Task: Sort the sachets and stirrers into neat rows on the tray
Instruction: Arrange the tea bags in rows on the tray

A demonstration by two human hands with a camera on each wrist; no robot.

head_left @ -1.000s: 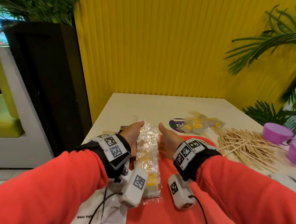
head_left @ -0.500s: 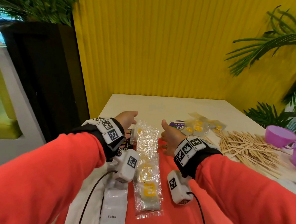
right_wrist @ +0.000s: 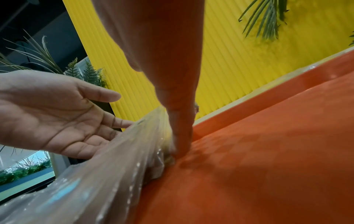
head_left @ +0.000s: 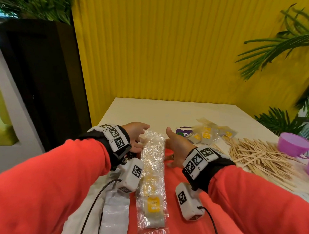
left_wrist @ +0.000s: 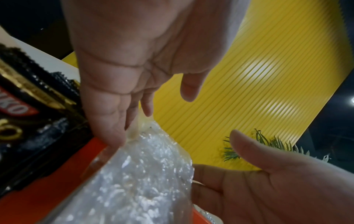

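Observation:
A long row of clear-wrapped sachets [head_left: 152, 171] with yellow labels lies lengthwise on the red tray [head_left: 179, 229]. My left hand [head_left: 137, 136] touches the left side of the row's far end with straight fingers [left_wrist: 107, 130]. On the other side, my right hand [head_left: 175, 148] presses its straight fingers [right_wrist: 181, 130] against the row, down on the tray floor [right_wrist: 268, 151]. Neither hand holds anything. White sachets [head_left: 114, 215], one marked Coffee, lie left of the row. Wooden stirrers [head_left: 259, 156] lie in a loose heap on the table to the right.
Loose yellow-label sachets [head_left: 208, 134] sit on the white table [head_left: 150, 111] beyond the tray, beside a round purple item [head_left: 182, 133]. Black sachets [left_wrist: 28, 115] lie left of the tray. Purple cups [head_left: 293, 144] stand at the right edge. A yellow ribbed wall stands behind.
Both hands have moved along the sachet row toward its far end. The left hand swung out to the left and has come back against the row.

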